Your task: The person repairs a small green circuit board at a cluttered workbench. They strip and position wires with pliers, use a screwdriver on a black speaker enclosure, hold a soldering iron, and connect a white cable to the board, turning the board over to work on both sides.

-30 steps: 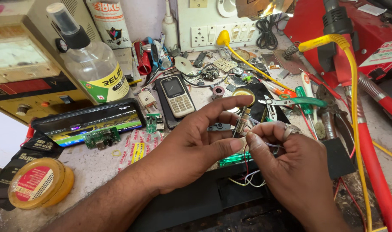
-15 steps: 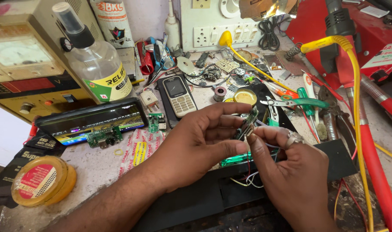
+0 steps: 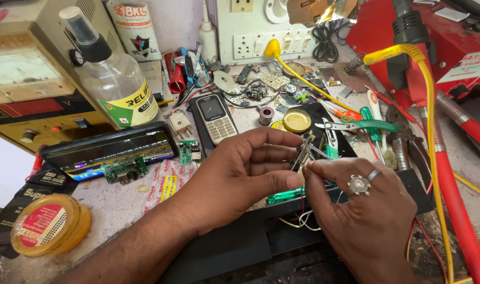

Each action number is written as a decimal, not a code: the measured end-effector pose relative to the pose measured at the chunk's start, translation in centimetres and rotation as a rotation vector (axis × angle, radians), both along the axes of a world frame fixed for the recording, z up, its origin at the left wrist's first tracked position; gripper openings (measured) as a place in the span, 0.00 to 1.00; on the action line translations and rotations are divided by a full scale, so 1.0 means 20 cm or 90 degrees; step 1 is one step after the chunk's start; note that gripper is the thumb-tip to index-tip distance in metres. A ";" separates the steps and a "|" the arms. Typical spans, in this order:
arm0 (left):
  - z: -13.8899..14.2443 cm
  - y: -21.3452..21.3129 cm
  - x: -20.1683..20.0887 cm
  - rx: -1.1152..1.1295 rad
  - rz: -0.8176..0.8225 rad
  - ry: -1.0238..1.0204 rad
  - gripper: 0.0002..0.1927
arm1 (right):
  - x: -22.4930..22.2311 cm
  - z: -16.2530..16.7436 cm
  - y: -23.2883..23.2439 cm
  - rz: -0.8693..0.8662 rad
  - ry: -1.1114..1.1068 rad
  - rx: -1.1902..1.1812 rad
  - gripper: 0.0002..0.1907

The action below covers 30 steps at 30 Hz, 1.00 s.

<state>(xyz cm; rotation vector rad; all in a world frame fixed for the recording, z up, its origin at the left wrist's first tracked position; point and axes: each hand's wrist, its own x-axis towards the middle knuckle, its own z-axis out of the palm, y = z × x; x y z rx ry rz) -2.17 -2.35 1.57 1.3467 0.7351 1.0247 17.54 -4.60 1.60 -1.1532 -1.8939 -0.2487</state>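
My left hand (image 3: 240,173) pinches a small electronic part (image 3: 302,152) between thumb and fingertips, held upright above a black mat (image 3: 234,244). My right hand (image 3: 358,210), wearing two rings, pinches a thin metal tool or wire (image 3: 320,153) right at that part. Red, white and yellow thin wires (image 3: 302,216) hang beneath the part. A green circuit strip (image 3: 283,196) lies under my left thumb.
A grey keypad phone (image 3: 214,117), clear liquid bottle (image 3: 113,84), smartphone with a lit screen (image 3: 111,150), small green boards (image 3: 125,170), yellow tape tin (image 3: 49,223), solder tin (image 3: 296,121), green-handled pliers (image 3: 366,125), red and yellow cables (image 3: 440,158), socket board (image 3: 261,31) and meter box (image 3: 24,79) crowd the bench.
Both hands have stayed together on the small part, with my fingers shifting slightly around it. The view has drifted a little.
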 end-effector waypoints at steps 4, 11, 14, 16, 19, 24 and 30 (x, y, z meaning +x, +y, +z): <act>0.00 0.00 0.00 0.014 -0.007 0.017 0.28 | 0.02 -0.01 0.02 0.017 -0.046 0.025 0.06; 0.00 -0.01 0.01 0.035 -0.015 0.005 0.29 | 0.04 -0.03 0.04 -0.009 -0.098 0.028 0.07; 0.00 -0.01 0.01 0.034 -0.011 0.011 0.29 | 0.04 -0.02 0.04 -0.018 -0.126 0.049 0.07; 0.01 -0.01 0.01 0.024 -0.009 0.010 0.30 | 0.03 -0.01 0.03 -0.044 -0.163 0.076 0.08; 0.01 -0.02 0.01 0.010 0.025 0.042 0.31 | 0.02 0.00 0.02 -0.045 -0.174 0.107 0.07; 0.01 -0.01 0.01 -0.016 0.017 0.018 0.27 | 0.02 0.02 0.01 -0.023 -0.180 0.136 0.09; 0.01 -0.02 0.01 -0.002 0.021 0.049 0.25 | 0.04 0.04 0.03 0.022 -0.197 0.141 0.11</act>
